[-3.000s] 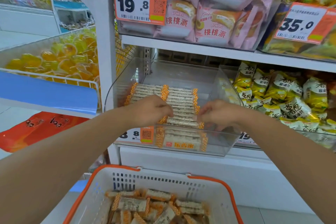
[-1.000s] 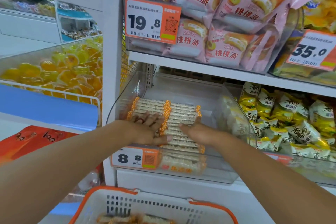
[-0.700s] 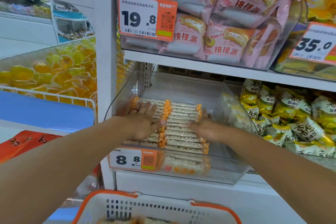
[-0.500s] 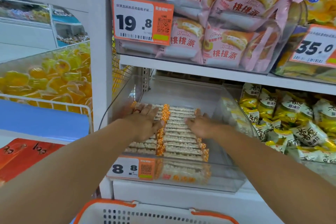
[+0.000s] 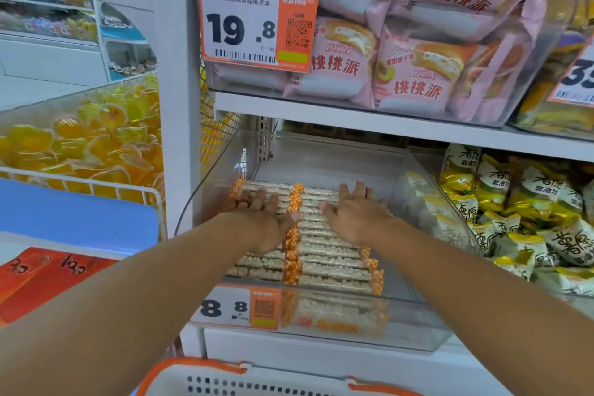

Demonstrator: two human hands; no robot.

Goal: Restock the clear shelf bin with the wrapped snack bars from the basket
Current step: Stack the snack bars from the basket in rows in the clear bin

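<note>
Both hands lying flat, fingers spread: left hand and right hand pressing down on snack bars lined up inside clear bin; basket sitting below

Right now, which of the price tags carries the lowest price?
The orange-and-white tag reading 8.8 on the front of the clear plastic bin of bars; the tag above it reads 19.8, and the cut-off right one starts with 3.

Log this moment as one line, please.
left hand: flat on wrapped orange-ended snack bars | right hand: flat on same bars | clear plastic shelf bin: part filled | orange-rimmed white basket: below
</note>
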